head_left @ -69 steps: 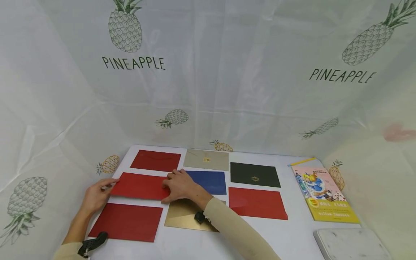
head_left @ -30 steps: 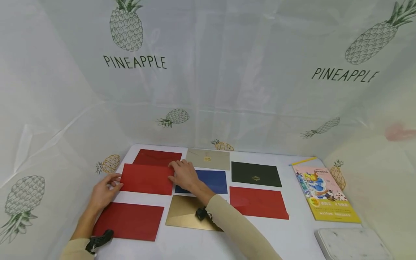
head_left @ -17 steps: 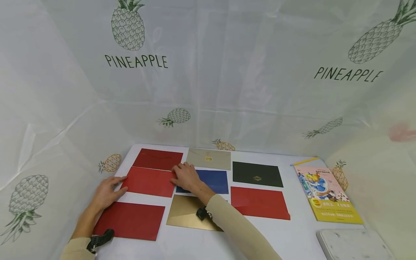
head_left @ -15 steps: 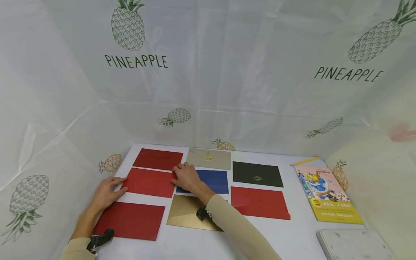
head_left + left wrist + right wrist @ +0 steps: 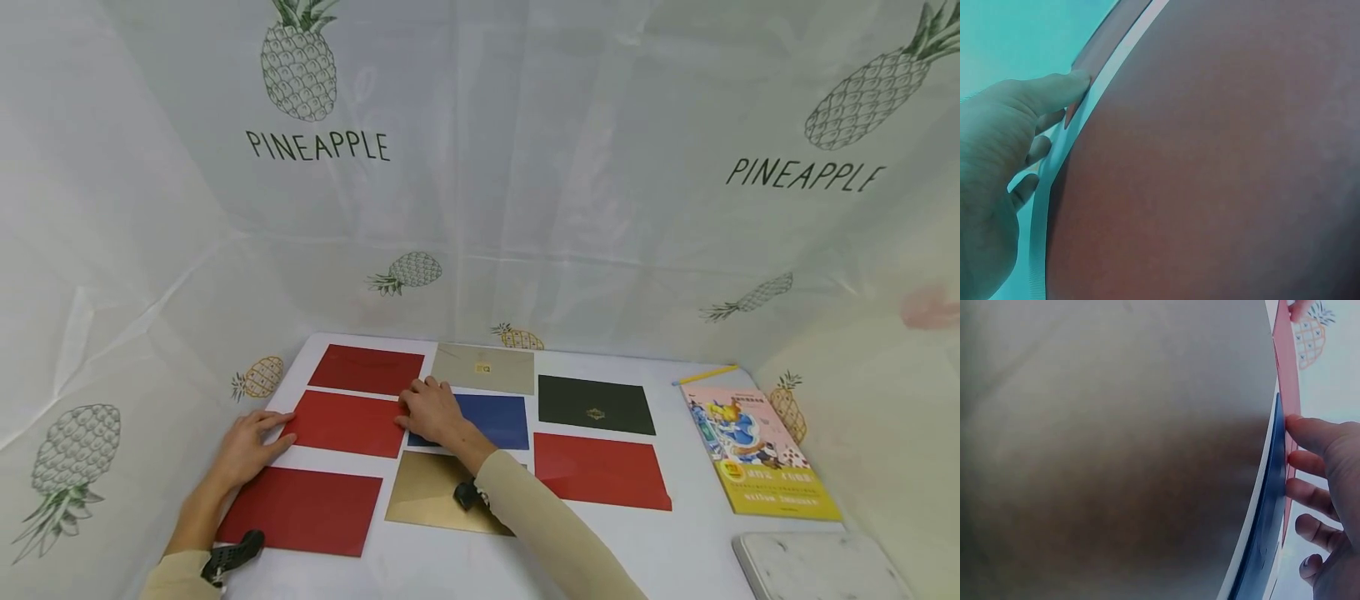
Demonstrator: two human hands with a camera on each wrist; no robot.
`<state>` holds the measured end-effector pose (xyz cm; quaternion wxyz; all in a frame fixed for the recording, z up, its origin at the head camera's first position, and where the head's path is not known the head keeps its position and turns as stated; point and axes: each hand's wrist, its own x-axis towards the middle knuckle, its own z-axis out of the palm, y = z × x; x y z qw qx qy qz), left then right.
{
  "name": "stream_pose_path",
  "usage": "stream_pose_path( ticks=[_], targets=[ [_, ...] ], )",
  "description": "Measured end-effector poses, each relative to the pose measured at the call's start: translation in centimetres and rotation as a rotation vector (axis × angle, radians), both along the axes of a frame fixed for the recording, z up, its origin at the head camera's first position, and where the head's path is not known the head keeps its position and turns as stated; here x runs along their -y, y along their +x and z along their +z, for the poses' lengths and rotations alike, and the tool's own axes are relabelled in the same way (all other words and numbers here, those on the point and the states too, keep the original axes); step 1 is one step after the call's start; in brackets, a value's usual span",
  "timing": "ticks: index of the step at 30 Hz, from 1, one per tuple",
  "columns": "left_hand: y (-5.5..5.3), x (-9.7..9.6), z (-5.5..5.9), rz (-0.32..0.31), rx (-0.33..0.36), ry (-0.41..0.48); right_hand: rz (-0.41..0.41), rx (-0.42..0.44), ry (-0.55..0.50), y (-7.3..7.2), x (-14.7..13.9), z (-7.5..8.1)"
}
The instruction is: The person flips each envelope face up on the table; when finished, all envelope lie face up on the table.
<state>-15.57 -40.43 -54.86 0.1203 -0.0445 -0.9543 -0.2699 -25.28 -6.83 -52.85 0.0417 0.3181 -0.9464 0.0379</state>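
Observation:
A bright red envelope (image 5: 345, 423) lies flat in the middle of the left column on the white table. At its left edge my left hand (image 5: 247, 446) rests with thumb and fingers extended; in the left wrist view the thumb touches that edge. My right hand (image 5: 435, 412) lies over part of the blue envelope (image 5: 495, 421), fingertips at the red one's right edge. The right wrist view shows these loosely bent fingers (image 5: 1310, 465) against the red edge. A dark red envelope (image 5: 367, 369) sits behind, and another dark red envelope (image 5: 303, 510) in front, partly under my left wrist.
A gold envelope (image 5: 423, 492) lies under my right forearm. Further right are a beige envelope (image 5: 502, 371), a dark green envelope (image 5: 596, 404) and a red envelope (image 5: 600, 471). A picture book (image 5: 757, 450), a pencil (image 5: 705, 375) and a pale case (image 5: 821, 567) occupy the right side.
Both hands lifted the bright red envelope, shifted it back and slightly right over the rear dark red one's edge, then laid it flat in front of that one. Lately the hands stay still.

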Motion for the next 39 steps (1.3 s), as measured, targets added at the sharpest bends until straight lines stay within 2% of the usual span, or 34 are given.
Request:
stream_pose_path(
  ticks=[14,34,39],
  targets=[
    [0.17,0.01,-0.58,0.007,-0.038,-0.028,-0.005,-0.01,0.011,0.08,0.08,-0.18],
    [0.26,-0.12,-0.25,0.018,0.001,-0.028,0.004,-0.022,0.015,0.39,-0.04,-0.02],
    [0.38,-0.1,-0.03,0.01,0.0,-0.015,0.014,-0.072,0.029,0.51,0.15,0.05]
  ],
)
